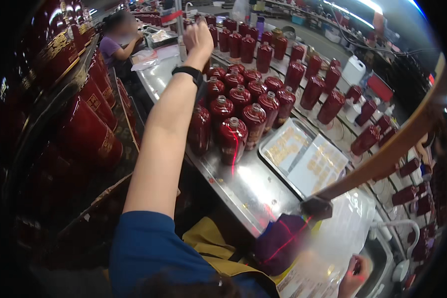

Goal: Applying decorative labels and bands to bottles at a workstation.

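Note:
My left arm, in a blue sleeve with a black wristband, stretches up and away over the table's left side. My left hand [197, 38] is bent closed at the far end, next to an upright metal post [180, 30]. Its fingertips face away, so what they hold, if anything, is hidden. Just right of the forearm stands a cluster of dark red glossy bottles [233, 139], upright with open necks, on the metal table [248, 191]. A thin red light line crosses the nearest bottle. My right hand does not show.
Right of the bottles lies a tray [263, 154] with sheets of gold labels [323, 164]. A wooden beam [382, 149] slants across. A co-worker in a purple cap [280, 243] is close by, a hand [355, 275] near the sink [382, 263]. Red bottles [92, 99] fill the left.

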Tool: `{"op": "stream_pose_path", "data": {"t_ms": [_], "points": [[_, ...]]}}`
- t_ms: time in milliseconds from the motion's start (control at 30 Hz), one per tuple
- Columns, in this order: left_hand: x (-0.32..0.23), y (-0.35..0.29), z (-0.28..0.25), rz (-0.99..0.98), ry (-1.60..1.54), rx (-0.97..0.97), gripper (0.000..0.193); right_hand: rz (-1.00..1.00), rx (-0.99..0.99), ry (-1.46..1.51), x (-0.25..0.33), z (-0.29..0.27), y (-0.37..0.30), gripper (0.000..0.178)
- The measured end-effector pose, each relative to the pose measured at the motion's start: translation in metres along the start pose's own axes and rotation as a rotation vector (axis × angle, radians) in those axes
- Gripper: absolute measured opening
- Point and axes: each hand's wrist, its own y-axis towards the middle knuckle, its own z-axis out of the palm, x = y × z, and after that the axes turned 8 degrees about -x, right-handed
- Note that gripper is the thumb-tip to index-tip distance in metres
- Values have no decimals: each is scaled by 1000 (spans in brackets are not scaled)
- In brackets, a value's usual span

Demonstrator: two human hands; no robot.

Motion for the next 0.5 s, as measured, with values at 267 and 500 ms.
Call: {"op": "stream_pose_path", "data": {"t_ms": [267,500], "points": [[-101,13,-189,199,-294,-186,29,-25,16,442,62,42,29,19],[-171,-128,-301,234,-1352,989,15,108,325,986,97,64,50,83]]}}
